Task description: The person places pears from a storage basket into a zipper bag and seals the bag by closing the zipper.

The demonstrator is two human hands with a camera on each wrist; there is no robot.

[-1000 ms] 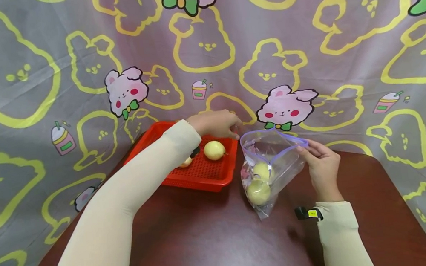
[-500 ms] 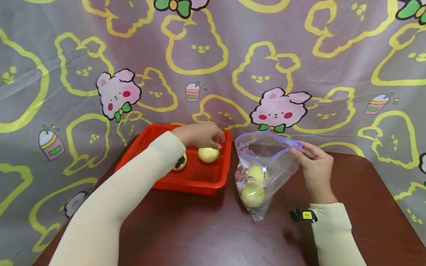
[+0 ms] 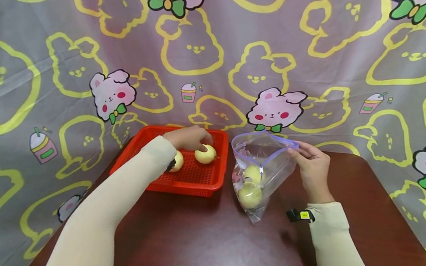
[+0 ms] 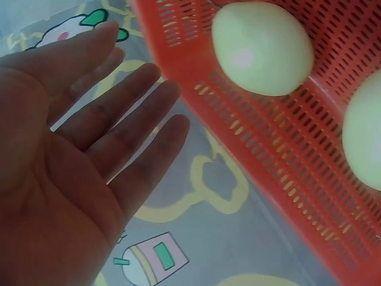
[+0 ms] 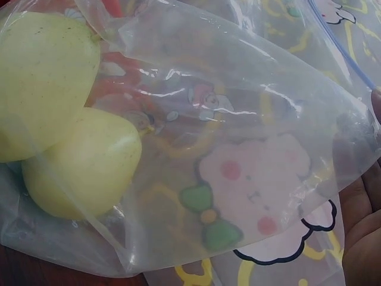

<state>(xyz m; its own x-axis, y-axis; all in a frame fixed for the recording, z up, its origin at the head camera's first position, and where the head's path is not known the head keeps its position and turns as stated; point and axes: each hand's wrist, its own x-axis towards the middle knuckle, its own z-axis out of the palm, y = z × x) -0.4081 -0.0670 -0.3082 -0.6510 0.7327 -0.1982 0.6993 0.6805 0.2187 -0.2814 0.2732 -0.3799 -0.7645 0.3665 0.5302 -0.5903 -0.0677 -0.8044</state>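
Note:
My left hand (image 3: pixel 190 138) reaches over a pale yellow pear (image 3: pixel 206 155) in the red basket (image 3: pixel 187 190), thumb and fingertips right at its top. In the left wrist view the hand (image 4: pixel 77 155) has its fingers spread, nothing between them, beside the basket wall. A second pear (image 3: pixel 177 161) sits partly behind the left wrist. My right hand (image 3: pixel 313 164) pinches the right corner of a clear zip bag (image 3: pixel 278 171) by its purple rim. The bag's mouth gapes. Two pears, an upper (image 5: pixel 44 77) and a lower one (image 5: pixel 86 164), lie in its bottom.
A dark red-brown table (image 3: pixel 208 244) carries the basket and runs to rounded corners. Close behind it hangs a grey curtain (image 3: pixel 203 35) with yellow outlines and rabbit faces. The bag is just right of the basket.
The left hand has moved left and down from the basket's right rim to the pear inside. The right hand keeps holding the bag. The whole view has shifted slightly.

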